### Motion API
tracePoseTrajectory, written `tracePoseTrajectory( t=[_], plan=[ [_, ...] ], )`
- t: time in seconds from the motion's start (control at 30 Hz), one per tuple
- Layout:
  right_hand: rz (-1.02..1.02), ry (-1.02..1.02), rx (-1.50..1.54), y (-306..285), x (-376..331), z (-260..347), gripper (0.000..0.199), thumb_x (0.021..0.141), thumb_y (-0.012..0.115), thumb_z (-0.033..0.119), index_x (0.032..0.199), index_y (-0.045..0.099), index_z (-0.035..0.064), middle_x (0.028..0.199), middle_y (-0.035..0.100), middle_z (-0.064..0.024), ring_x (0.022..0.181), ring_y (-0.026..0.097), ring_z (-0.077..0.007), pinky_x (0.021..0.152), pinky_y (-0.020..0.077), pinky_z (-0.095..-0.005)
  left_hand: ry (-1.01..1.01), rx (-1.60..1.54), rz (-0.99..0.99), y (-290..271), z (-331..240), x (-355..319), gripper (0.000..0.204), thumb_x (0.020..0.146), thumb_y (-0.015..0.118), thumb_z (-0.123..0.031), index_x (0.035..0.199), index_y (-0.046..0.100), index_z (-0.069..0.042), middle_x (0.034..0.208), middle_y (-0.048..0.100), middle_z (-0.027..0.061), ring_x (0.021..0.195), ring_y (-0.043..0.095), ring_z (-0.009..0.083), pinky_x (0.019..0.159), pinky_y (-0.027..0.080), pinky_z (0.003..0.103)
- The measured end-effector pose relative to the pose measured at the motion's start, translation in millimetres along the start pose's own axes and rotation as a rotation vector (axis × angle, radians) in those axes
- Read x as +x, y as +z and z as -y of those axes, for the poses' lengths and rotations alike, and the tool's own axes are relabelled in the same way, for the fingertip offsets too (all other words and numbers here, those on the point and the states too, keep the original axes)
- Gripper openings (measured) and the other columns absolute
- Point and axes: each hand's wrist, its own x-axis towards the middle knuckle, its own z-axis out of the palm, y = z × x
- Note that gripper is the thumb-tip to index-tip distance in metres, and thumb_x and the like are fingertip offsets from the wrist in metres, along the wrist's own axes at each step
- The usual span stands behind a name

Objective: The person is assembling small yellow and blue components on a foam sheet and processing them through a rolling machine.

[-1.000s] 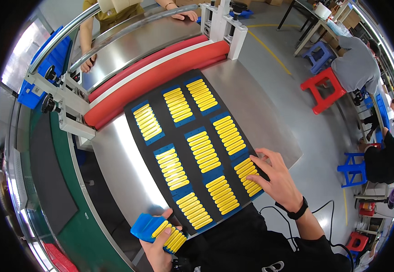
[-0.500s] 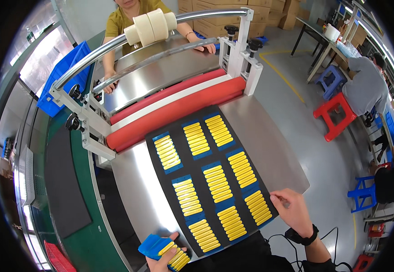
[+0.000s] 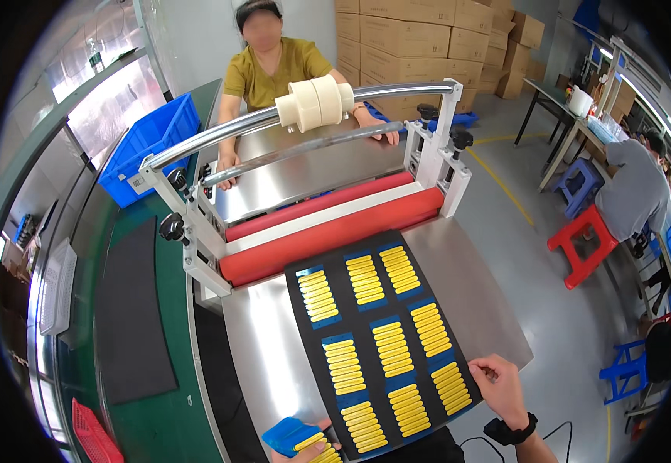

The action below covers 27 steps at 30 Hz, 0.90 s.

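On the metal feed table lies a black mat [image 3: 363, 312], its far edge close to the red roller [image 3: 335, 243]. Rows of blue cards with yellow ridged strips [image 3: 392, 349] are spread across it. My left hand [image 3: 305, 454], low in the view and partly cut off, grips blue cards with yellow strips [image 3: 285, 437] beside the mat's near left corner. At the mat's right edge my right hand [image 3: 501, 390] has thumb and forefinger closed on the rim of the mat. A dark band circles my right wrist.
A roller machine frame [image 3: 208, 247] with black knobs spans the table. Behind it a co-worker [image 3: 274, 73] rests both hands on the far metal plate. Left, a green bench [image 3: 143, 309] carries a blue crate [image 3: 150, 147] and a dark sheet [image 3: 135, 316]. Stools [image 3: 582, 243] stand right.
My view has tilted up, so the whole scene sits lower and further right, and more of the co-worker shows. Both hands keep their places at the mat.
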Motion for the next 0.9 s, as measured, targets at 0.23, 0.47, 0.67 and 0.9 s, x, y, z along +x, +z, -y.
tracePoseTrajectory(
  t=[0.23, 0.47, 0.67, 0.9],
  plan=[
    [-0.027, -0.050, 0.011, 7, 6, -3, 0.008, 0.090, 0.069, 0.004, 0.093, 0.071, -0.0023, 0.077, 0.064, -0.0080, 0.063, 0.055, -0.0122, 0.058, 0.0421, -0.0257, -0.027, -0.022, 0.029, -20, 10, 16, 0.025, 0.088, 0.071, -0.007, 0.111, 0.062, -0.002, 0.090, 0.070, 0.0115, 0.079, 0.071, 0.0253, 0.066, 0.060, 0.035],
    [-0.029, 0.004, 0.066, 13, 3, -1, 0.010, 0.090, 0.069, 0.005, 0.093, 0.071, -0.0038, 0.078, 0.066, -0.0089, 0.064, 0.055, -0.0116, 0.059, 0.0432, -0.0253, -0.037, -0.038, 0.084, -40, 19, 27, 0.025, 0.091, 0.069, -0.011, 0.113, 0.062, 0.000, 0.092, 0.071, 0.0154, 0.078, 0.071, 0.0246, 0.069, 0.060, 0.036],
    [-0.041, 0.002, 0.021, 16, 0, 3, 0.010, 0.090, 0.068, 0.005, 0.093, 0.071, -0.0044, 0.077, 0.067, -0.0098, 0.064, 0.056, -0.0122, 0.059, 0.0439, -0.0260, 0.004, -0.053, 0.032, -4, -12, -2, 0.023, 0.091, 0.070, -0.011, 0.111, 0.064, -0.001, 0.093, 0.071, 0.0125, 0.080, 0.070, 0.0234, 0.070, 0.059, 0.034],
    [-0.029, 0.008, 0.040, 18, -3, 6, 0.010, 0.091, 0.067, 0.004, 0.093, 0.070, -0.0052, 0.078, 0.068, -0.0092, 0.065, 0.058, -0.0115, 0.060, 0.0451, -0.0255, 0.026, -0.055, 0.084, -9, -14, -6, 0.023, 0.090, 0.071, -0.011, 0.110, 0.064, -0.002, 0.093, 0.071, 0.0098, 0.080, 0.070, 0.0217, 0.071, 0.059, 0.033]
  ],
)
